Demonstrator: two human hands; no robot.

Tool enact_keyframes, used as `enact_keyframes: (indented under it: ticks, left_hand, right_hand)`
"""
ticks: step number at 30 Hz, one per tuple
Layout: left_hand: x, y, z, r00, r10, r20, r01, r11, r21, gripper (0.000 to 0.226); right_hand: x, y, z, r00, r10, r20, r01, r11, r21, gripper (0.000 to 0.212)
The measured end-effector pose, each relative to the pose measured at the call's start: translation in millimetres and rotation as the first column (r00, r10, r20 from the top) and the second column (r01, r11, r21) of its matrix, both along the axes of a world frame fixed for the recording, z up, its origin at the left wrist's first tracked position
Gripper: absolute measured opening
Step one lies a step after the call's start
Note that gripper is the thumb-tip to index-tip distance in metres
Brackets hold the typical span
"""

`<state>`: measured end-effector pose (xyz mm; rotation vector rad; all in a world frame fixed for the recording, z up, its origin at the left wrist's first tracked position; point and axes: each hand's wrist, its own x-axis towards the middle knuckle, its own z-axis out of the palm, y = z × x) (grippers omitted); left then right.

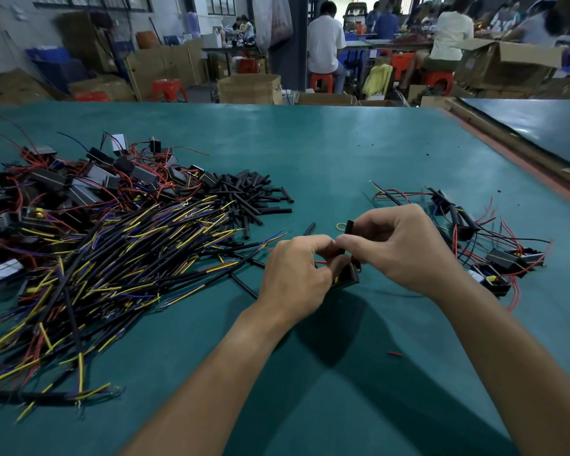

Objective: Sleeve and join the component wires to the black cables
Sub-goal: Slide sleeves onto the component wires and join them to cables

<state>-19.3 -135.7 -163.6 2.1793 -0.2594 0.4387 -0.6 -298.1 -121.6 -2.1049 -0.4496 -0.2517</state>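
While the left hand point(301, 268) grips the black component point(348, 276) and its red wire point(321, 262), the right hand point(399, 248) pinches a short black sleeve point(348, 229) just above it, I think to slide it on. Left of the component lie the black cables point(119, 258) and spare sleeves point(254, 195), close to grab. Right of it sit other components point(497, 258), maybe done, kept apart.
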Motion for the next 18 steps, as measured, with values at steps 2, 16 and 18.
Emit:
enact_keyframes:
  ticks: [2, 16, 18]
  left_hand:
    - [1.6, -0.9, -0.9, 0.999, -0.025, -0.029, 0.025, 1.0, -0.02, 0.006]
    - [-3.1, -3.4, 1.0, 0.988, -0.137, -0.066, 0.142, 0.985, 0.093, 0.017]
    - [-2.5, -2.9, 1.2, 0.989, -0.135, -0.063, 0.14, 0.987, 0.084, 0.013]
  right_hand:
    - [2.8, -1.5, -2.4, 1.0, 0.005, -0.023, -0.004, 0.999, 0.034, 0.009]
    - [8.7, -13.4, 4.1, 0.988, -0.155, 0.007, 0.153, 0.982, 0.107, 0.017]
    - [6.4, -10.7, 3.5, 0.995, -0.093, -0.02, 0.094, 0.994, 0.061, 0.02]
